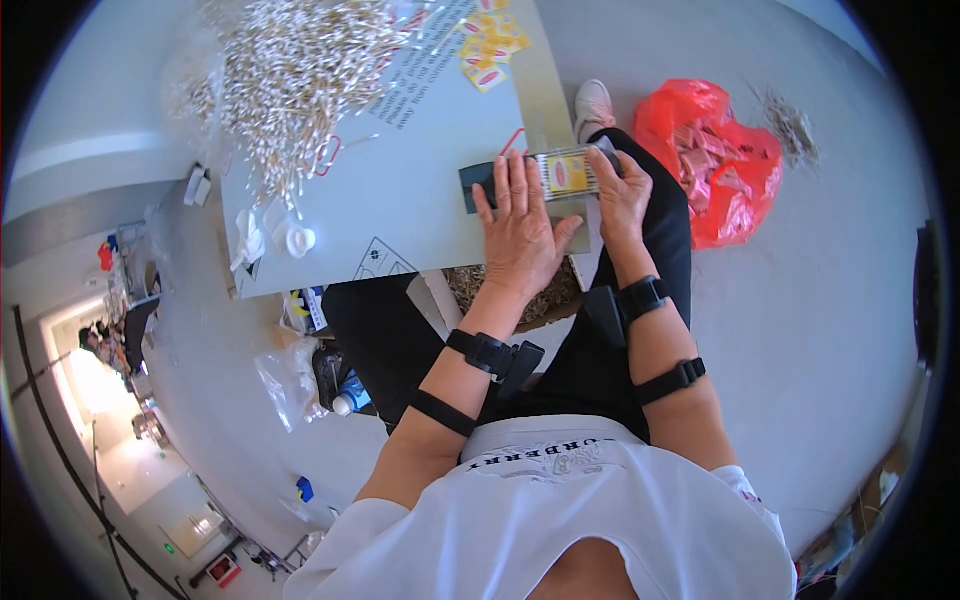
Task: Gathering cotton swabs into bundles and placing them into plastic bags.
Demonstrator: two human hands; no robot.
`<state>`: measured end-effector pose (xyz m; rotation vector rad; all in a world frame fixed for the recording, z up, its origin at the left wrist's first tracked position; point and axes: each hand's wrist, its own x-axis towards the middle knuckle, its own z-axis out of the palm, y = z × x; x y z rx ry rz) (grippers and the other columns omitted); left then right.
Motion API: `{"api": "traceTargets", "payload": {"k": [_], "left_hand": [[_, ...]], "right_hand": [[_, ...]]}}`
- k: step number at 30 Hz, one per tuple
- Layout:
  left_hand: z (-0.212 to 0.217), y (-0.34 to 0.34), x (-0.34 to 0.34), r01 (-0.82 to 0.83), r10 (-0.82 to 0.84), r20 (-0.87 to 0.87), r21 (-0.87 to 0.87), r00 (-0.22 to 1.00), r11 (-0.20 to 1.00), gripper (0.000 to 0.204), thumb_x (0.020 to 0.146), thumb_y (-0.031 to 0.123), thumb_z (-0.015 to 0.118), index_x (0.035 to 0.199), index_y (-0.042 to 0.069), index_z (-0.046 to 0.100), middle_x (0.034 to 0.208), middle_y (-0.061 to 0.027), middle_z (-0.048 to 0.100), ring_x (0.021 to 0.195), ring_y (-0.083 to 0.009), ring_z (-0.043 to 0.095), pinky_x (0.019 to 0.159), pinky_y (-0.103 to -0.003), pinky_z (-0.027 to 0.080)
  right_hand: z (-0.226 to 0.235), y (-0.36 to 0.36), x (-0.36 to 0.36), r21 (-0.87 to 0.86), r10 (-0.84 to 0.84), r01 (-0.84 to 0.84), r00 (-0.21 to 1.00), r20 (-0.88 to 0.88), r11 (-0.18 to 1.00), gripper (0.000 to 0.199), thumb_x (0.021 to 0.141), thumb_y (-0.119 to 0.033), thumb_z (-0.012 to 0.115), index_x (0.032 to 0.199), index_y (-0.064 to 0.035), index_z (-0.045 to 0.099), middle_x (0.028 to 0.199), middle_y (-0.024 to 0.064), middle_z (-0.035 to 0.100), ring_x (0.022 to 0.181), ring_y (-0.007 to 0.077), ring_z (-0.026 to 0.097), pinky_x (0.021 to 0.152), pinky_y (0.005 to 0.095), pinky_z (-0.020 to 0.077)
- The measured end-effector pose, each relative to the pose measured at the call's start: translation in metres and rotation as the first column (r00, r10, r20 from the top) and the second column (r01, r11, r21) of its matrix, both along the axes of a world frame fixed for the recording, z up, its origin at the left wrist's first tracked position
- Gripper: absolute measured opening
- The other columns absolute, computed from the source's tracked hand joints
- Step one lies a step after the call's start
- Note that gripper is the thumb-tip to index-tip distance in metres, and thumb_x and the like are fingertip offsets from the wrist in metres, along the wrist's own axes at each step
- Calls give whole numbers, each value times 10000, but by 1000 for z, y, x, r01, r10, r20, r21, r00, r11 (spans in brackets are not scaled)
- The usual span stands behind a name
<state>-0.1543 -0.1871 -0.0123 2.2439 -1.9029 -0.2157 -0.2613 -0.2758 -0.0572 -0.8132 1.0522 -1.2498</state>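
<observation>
A clear pack of cotton swabs [567, 174] with a yellow label lies near the right edge of the table. My right hand [624, 198] grips its right end between thumb and fingers. My left hand [520, 230] is open, its fingers stretched out and pointing away from me. Those fingertips rest over the pack's left end and a dark flat block [480, 186], which the hand partly covers. Beneath the left hand's fingers, the exact contact with the pack is hidden.
Loose cotton swabs [300, 85] are heaped on the table [400, 200] at the far left. Yellow label cards [490, 50] lie beside them. A white roll [300, 239] sits near the left edge. An open carton [435, 300] stands below the table; a red bag [750, 185] holds pink packets on the floor.
</observation>
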Motion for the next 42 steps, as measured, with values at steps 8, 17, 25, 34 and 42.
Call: {"api": "traceTargets", "payload": {"k": [8,17,25,34,42], "left_hand": [[-13,4,67,-197,163,-147,-264,976,944,660,869,267,617,1400,-13,344,1493,-240,278,1378,-413,264,1114,-538,203],[-3,-15,222,-404,438,-16,-415,899,815,392,734,42,704,1112,85,610,1126,-119,512,1111,-336,460,934,-470,387],[-13,-16,197,-426,419,-110,-406,901,809,165,736,46,669,873,107,600,1006,-68,531,1050,-315,465,868,-457,383],[-8,-6,190,-395,219,-388,-465,895,792,230,742,28,659,954,68,580,1044,-115,545,1022,-343,494,867,-450,397],[-11,-70,248,-314,240,-207,-514,948,798,209,705,15,693,889,61,606,941,-120,553,954,-345,525,820,-438,434]], "right_hand": [[14,-1,-15,-399,-333,132,805,-490,907,294,878,-144,685,1104,21,595,914,63,627,819,158,602,759,246,469],[66,12,24,-310,162,-414,784,-599,856,99,850,-21,631,943,12,621,815,75,612,685,139,571,641,273,469],[80,-32,125,-222,366,-680,606,-706,698,147,802,-61,657,919,23,626,816,181,642,698,300,629,654,341,495],[42,-90,232,-268,117,-647,488,-865,714,174,730,-134,692,877,-42,676,951,119,608,949,326,591,799,416,494],[26,-79,224,-366,83,-596,591,-802,715,76,717,-114,690,744,-47,667,924,97,606,942,308,582,809,398,485]]}}
